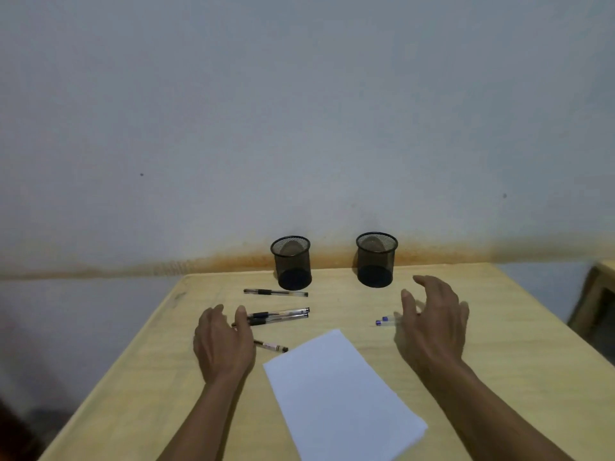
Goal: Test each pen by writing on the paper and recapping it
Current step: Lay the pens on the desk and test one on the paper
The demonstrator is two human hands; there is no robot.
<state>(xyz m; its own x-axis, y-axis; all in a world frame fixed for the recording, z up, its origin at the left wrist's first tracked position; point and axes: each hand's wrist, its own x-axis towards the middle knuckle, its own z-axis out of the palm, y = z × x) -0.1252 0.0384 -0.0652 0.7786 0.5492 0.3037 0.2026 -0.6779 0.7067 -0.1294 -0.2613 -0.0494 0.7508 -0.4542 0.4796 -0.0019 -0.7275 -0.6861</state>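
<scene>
A blank white sheet of paper (339, 390) lies tilted on the wooden table (499, 361). Left of it lie several black-capped pens: one (275, 293) near the left cup, a touching pair (283, 316), and one (271, 346) partly under my left hand. My left hand (223, 344) hovers over these pens with relaxed fingers and holds nothing. Two blue-capped pens (384, 320) lie to the right, mostly hidden by my right hand (432, 327), which is spread above them with nothing in it.
Two black mesh pen cups (292, 261) (376, 257) stand empty at the table's back edge against the wall. A piece of wooden furniture (599, 294) stands to the right of the table.
</scene>
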